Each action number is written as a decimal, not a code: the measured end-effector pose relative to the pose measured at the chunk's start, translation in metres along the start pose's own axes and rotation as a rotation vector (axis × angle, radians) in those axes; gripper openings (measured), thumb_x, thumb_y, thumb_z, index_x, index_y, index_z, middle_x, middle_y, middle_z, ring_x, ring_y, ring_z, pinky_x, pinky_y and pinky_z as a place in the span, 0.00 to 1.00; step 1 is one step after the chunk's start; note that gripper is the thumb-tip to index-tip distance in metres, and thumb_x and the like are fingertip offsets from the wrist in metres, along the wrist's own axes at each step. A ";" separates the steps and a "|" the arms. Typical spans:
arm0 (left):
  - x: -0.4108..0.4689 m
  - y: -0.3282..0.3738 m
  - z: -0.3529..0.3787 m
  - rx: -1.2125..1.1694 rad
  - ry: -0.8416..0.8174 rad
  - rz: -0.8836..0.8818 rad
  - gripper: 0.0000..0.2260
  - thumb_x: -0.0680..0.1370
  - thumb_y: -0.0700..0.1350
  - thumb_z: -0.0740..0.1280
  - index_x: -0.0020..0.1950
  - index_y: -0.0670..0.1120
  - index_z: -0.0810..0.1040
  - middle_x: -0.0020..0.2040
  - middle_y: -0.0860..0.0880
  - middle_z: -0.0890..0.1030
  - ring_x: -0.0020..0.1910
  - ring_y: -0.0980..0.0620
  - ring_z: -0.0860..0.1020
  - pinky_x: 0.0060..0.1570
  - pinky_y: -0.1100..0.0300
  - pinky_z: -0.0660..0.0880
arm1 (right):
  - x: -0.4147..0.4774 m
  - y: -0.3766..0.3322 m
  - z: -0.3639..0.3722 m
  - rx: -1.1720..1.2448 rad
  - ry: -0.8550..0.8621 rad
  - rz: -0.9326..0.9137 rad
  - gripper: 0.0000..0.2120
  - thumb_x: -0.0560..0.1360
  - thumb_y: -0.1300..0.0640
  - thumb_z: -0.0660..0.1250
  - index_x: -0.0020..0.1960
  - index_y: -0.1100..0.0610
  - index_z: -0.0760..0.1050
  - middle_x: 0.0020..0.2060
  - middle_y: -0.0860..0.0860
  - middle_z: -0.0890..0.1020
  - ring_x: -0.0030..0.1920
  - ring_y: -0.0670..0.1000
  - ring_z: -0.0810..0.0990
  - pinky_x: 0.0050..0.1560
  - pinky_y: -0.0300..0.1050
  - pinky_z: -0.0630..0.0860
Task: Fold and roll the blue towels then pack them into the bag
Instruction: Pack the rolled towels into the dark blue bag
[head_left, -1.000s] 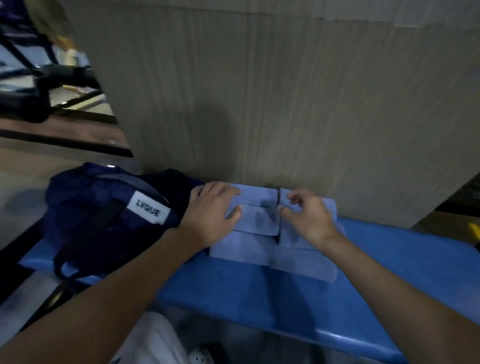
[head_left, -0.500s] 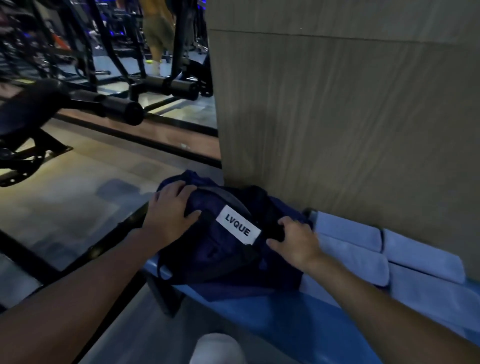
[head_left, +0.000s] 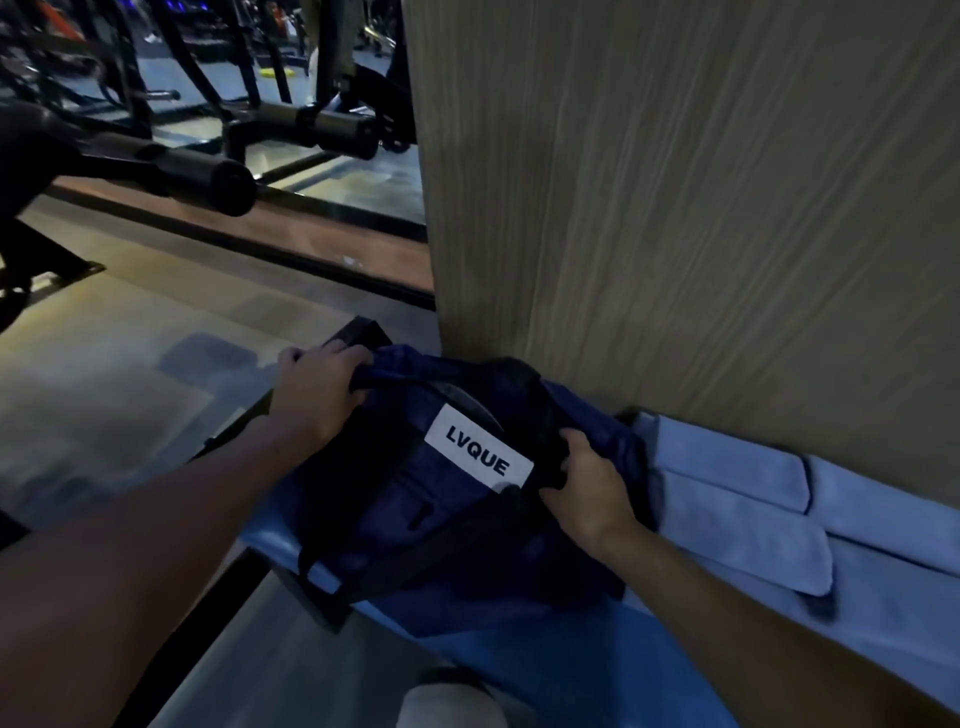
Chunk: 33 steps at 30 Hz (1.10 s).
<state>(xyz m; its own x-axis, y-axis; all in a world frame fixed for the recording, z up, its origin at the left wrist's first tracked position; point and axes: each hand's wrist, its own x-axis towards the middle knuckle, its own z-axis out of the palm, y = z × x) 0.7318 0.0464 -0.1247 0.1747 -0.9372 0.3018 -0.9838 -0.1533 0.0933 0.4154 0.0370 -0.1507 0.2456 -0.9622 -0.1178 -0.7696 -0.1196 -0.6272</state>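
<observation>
A dark navy bag (head_left: 447, 525) with a white "LVQUE" label lies on the left end of a blue bench (head_left: 587, 665). My left hand (head_left: 317, 395) grips the bag's fabric at its far left top edge. My right hand (head_left: 587, 488) grips the bag's fabric on its right side, just past the label. To the right of the bag, several folded light blue towels (head_left: 743, 519) lie side by side on the bench, against the foot of the wall.
A tall wood-grain wall panel (head_left: 675, 208) rises directly behind the bench. Black gym machines with padded bars (head_left: 208, 176) stand on the floor at the upper left. My knee (head_left: 452, 706) shows at the bottom edge.
Both hands left the folded towels and moved left onto the bag. From resting on it, they now grip its fabric at two sides. The view has swung left.
</observation>
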 end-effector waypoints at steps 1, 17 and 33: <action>0.000 -0.001 -0.001 -0.029 0.025 0.007 0.15 0.72 0.46 0.73 0.57 0.51 0.77 0.52 0.48 0.78 0.54 0.44 0.77 0.54 0.49 0.62 | 0.001 0.001 0.002 0.026 0.020 -0.010 0.28 0.72 0.64 0.69 0.70 0.56 0.65 0.52 0.53 0.82 0.52 0.54 0.80 0.57 0.52 0.77; -0.068 0.003 -0.164 -0.256 0.366 0.006 0.14 0.70 0.42 0.75 0.54 0.49 0.79 0.48 0.48 0.82 0.47 0.43 0.79 0.47 0.49 0.76 | -0.051 -0.079 -0.046 0.367 0.294 -0.383 0.05 0.73 0.61 0.72 0.45 0.54 0.78 0.37 0.47 0.82 0.37 0.45 0.79 0.37 0.38 0.77; -0.133 0.133 -0.258 -0.498 0.586 0.211 0.08 0.71 0.40 0.74 0.49 0.45 0.81 0.45 0.49 0.80 0.44 0.53 0.76 0.51 0.56 0.74 | -0.181 -0.043 -0.201 0.423 0.631 -0.458 0.12 0.68 0.64 0.73 0.38 0.50 0.73 0.33 0.46 0.78 0.35 0.44 0.74 0.37 0.36 0.71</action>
<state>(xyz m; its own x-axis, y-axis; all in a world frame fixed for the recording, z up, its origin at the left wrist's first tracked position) 0.5881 0.2310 0.0920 0.1157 -0.5925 0.7972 -0.8888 0.2966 0.3494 0.2855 0.1669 0.0524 0.0093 -0.8128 0.5825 -0.3626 -0.5456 -0.7555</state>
